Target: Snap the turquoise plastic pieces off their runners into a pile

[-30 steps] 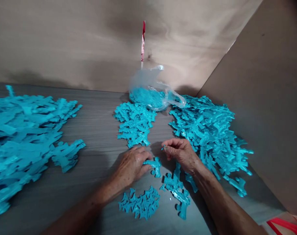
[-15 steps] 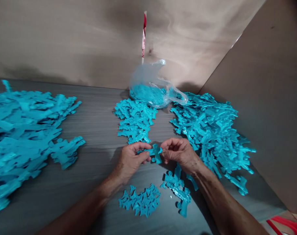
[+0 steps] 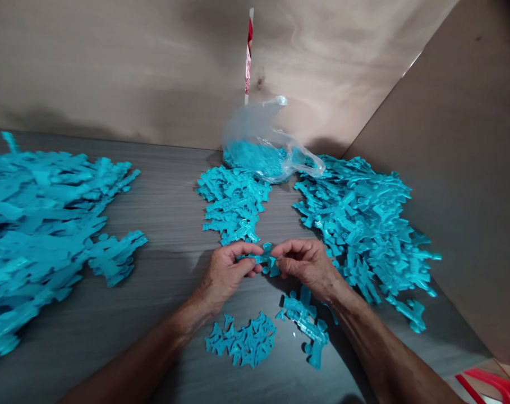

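Between my hands is a small turquoise plastic toy gun part (image 3: 267, 255), held above the tabletop. Its left end is pinched between the thumb and fingers of my left hand (image 3: 229, 272). The closed fingertips of my right hand (image 3: 305, 264) grip its right edge and hide part of it. Just below my right hand lie a few similar toy gun parts (image 3: 307, 325), overlapping one another. A low heap of small spiky turquoise bits (image 3: 242, 339) rests in front of my left forearm.
Large piles of turquoise parts lie at the left (image 3: 40, 224) and right (image 3: 359, 219), with a smaller pile (image 3: 233, 205) in the middle. Behind that, a clear plastic bag (image 3: 255, 126) holds more turquoise pieces. Boards (image 3: 111, 67) wall the grey table (image 3: 166, 202) at the back and right.
My right hand has shifted slightly left, closing its fingertips on the part's right edge. The left hand keeps its pinch, and the piles look the same.
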Motion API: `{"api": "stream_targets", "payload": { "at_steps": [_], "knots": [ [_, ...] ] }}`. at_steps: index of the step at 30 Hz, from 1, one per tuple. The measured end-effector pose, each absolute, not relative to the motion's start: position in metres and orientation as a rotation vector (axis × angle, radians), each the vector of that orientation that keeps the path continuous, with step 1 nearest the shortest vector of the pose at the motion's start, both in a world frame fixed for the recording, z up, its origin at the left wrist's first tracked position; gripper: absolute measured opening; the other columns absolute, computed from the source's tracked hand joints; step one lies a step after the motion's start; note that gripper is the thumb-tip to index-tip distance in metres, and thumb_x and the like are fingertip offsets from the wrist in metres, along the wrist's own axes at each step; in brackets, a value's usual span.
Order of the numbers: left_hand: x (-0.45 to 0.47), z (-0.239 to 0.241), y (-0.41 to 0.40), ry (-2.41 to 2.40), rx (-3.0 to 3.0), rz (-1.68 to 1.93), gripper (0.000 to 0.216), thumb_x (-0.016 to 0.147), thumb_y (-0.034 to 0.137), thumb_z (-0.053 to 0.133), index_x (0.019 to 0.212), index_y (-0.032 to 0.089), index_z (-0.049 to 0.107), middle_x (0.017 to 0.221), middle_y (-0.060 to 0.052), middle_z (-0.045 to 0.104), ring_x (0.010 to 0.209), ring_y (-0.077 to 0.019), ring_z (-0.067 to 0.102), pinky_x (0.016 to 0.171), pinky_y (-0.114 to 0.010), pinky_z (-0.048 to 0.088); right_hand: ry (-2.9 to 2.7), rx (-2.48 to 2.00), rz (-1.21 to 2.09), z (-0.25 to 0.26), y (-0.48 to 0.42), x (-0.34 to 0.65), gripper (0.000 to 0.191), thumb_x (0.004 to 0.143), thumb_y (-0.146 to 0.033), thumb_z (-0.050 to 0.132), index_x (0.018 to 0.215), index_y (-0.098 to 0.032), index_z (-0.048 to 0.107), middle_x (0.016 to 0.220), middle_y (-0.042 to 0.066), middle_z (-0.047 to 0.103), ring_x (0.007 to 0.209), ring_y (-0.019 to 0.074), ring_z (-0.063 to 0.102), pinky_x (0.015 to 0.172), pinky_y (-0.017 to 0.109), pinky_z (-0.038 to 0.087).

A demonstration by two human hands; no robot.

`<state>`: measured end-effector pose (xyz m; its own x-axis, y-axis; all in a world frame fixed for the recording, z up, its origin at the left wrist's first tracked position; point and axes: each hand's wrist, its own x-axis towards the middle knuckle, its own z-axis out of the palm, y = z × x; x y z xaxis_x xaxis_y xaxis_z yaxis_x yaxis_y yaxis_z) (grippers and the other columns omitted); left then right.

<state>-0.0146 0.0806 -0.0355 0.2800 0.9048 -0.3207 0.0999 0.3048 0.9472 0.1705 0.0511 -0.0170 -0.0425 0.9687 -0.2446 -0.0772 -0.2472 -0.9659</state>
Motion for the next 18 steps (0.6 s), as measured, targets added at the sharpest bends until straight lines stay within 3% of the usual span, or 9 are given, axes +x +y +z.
{"api": "stream_targets", "payload": {
  "at_steps": [5,11,18],
  "knots": [
    [-0.016,-0.038,0.079,1.030,1.399,0.773,0.015,0.073,0.027,0.070,0.083,0.017,0.075,0.085,-0.004,0.074,0.078,-0.0167,0.064,0.072,-0.027,0.048,-1.107,-1.268,1.315,-0.021,0.047,0.164,0.018,0.064,-0.022,0.078,0.078,-0.016,0.069,0.064,-0.002,0.063,0.055,0.0087,0.053,0.053,0.022,0.044],
    [-0.013,-0.033,0.077,1.008,1.365,0.786,0.020,0.079,0.032,0.066,0.068,0.016,0.070,0.065,0.000,0.064,0.064,-0.0125,0.056,0.064,-0.024,0.044,-1.321,-1.256,1.162,-0.023,0.042,0.163,0.018,0.072,-0.021,0.072,0.090,-0.018,0.068,0.073,-0.001,0.065,0.061,0.0109,0.056,0.056,0.022,0.045],
    [-0.011,-0.024,0.072,1.010,1.137,0.756,0.021,0.078,0.033,0.066,0.068,0.016,0.070,0.064,-0.001,0.064,0.063,-0.0129,0.056,0.060,-0.023,0.043,-1.669,-1.245,0.794,-0.021,0.045,0.165,0.014,0.076,-0.016,0.071,0.090,-0.021,0.072,0.074,0.001,0.063,0.063,0.0132,0.054,0.058,0.026,0.042]
  ]
}}
